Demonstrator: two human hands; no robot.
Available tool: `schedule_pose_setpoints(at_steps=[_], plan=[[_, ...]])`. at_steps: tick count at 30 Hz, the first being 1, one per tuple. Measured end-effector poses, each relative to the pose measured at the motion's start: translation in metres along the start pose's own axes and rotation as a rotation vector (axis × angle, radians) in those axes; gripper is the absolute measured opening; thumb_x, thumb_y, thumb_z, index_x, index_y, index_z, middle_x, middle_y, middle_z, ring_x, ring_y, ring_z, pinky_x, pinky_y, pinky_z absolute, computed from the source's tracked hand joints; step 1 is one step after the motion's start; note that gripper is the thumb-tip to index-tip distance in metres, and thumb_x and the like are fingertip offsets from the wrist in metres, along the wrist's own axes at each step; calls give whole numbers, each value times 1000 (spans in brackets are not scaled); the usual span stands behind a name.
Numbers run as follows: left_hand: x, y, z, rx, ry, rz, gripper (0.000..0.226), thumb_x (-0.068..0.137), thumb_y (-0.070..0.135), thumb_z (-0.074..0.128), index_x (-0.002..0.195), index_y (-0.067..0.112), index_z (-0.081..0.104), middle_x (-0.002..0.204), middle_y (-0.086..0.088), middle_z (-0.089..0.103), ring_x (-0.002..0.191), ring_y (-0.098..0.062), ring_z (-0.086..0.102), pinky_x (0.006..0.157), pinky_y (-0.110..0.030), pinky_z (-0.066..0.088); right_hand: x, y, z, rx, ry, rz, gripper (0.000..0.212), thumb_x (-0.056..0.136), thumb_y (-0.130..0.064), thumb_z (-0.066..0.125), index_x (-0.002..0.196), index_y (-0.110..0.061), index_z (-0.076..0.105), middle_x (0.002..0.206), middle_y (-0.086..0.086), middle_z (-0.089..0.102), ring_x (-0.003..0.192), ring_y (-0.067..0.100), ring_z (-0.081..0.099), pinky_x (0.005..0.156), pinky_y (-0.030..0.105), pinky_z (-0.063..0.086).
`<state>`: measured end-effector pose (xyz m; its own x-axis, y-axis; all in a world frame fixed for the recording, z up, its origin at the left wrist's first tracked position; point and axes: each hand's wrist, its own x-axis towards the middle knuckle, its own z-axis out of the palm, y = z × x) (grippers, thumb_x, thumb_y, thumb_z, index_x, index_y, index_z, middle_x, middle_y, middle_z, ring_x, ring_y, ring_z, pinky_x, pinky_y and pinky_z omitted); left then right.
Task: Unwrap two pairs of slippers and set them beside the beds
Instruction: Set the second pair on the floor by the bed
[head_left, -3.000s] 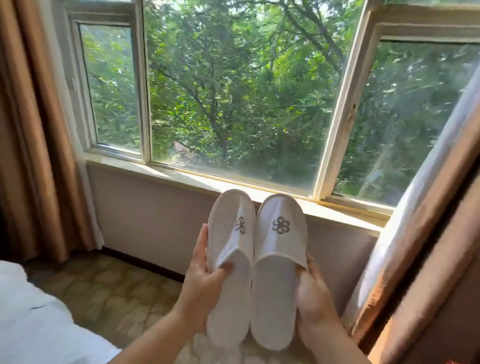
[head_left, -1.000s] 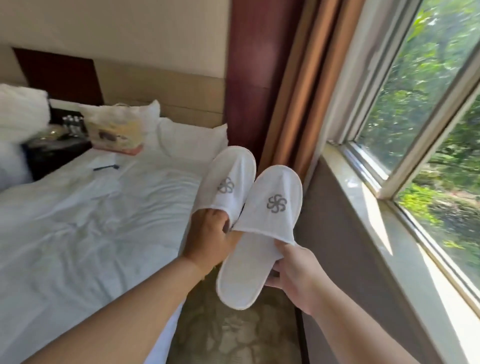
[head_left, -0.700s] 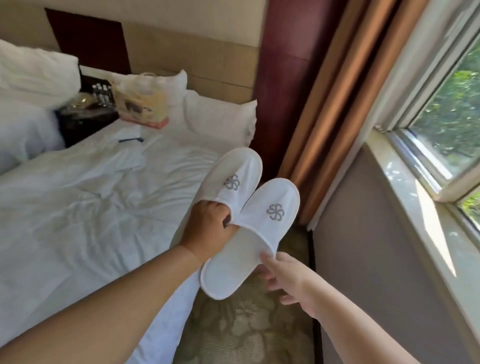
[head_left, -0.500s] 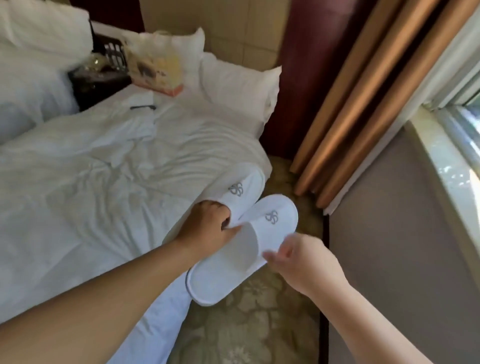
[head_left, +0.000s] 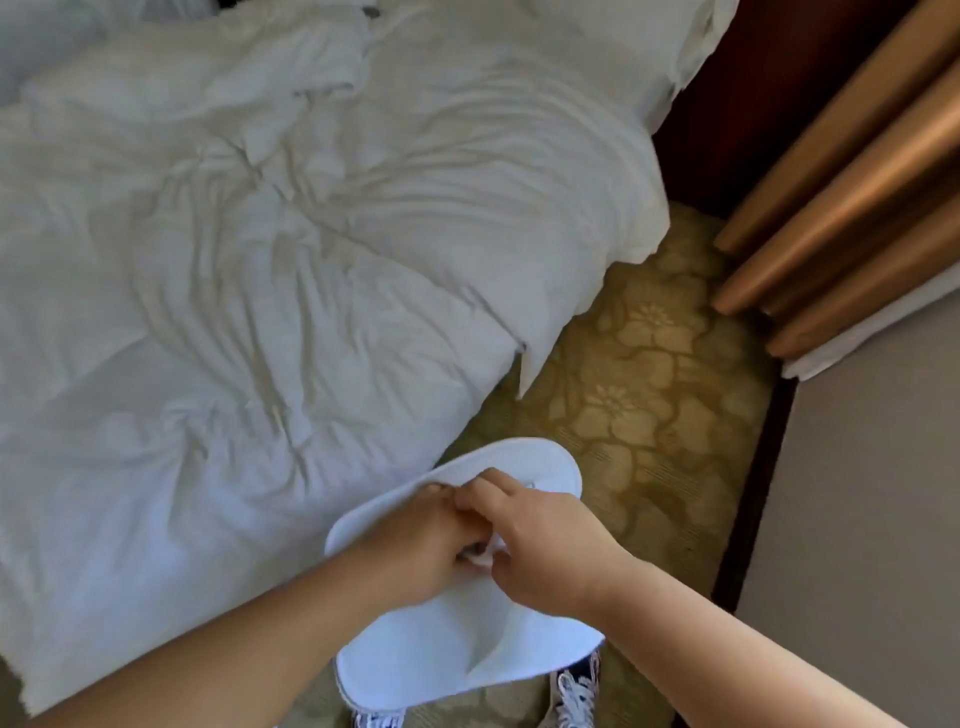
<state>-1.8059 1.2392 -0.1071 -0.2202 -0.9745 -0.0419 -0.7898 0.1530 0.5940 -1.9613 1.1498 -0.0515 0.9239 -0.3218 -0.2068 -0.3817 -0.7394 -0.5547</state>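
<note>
Floral carpet (head_left: 649, 415) beside bed (head_left: 260, 260), curtains (head_left: 857, 182) at 2 o'clock | slippers (head_left: 457, 665): one pair at 6 o'clock, no wrapper visible, apparently held above carpet | left hand (head_left: 415, 551), right hand (head_left: 550, 545): fingers curled, gripping pair | remaining: set pair down; second pair not in view.

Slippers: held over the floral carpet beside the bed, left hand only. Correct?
Not one hand only: the head view shows the left hand and right hand both gripping the slippers. The rest holds: they are over the floral carpet beside the bed.
</note>
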Motion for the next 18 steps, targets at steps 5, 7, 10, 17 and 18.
schedule_pose_setpoints(at_steps=[5, 7, 10, 17, 18], plan=[[12, -58, 108, 37, -47, -232, 42, 89, 37, 55, 121, 11, 62, 120, -9, 62, 110, -17, 53, 91, -25, 38, 8, 76, 73, -30, -119, -151, 83, 79, -8, 48, 151, -40, 24, 155, -10, 40, 107, 26, 66, 65, 38, 54], [19, -78, 141, 9, -42, -240, 47, 89, 45, 48, 127, 19, 58, 123, -3, 62, 110, -12, 55, 90, -18, 40, 19, 107, 100, -88, -162, -110, 91, 81, -9, 52, 155, -43, 13, 144, -10, 45, 101, 28, 66, 65, 38, 51], [28, -107, 181, -106, -3, -166, 40, 81, 50, 52, 117, 33, 53, 116, 11, 62, 91, 4, 52, 70, 0, 33, 39, 152, 135, -111, -204, -104, 82, 87, -23, 61, 155, -41, 18, 137, -9, 53, 99, 27, 67, 69, 35, 46], [42, -195, 262, -63, 79, -17, 20, 81, 38, 56, 83, 19, 62, 95, -6, 71, 87, -14, 57, 66, -17, 38, 101, 227, 215, -309, -226, -276, 47, 85, -54, 54, 120, -22, 46, 93, -7, 58, 67, 23, 53, 53, 29, 27], [44, -209, 274, -56, 56, -37, 26, 83, 40, 54, 88, 17, 66, 101, -5, 70, 90, -13, 56, 69, -17, 36, 111, 234, 226, -332, -243, -288, 43, 85, -52, 54, 114, -22, 44, 88, -10, 50, 65, 21, 48, 49, 29, 23]])
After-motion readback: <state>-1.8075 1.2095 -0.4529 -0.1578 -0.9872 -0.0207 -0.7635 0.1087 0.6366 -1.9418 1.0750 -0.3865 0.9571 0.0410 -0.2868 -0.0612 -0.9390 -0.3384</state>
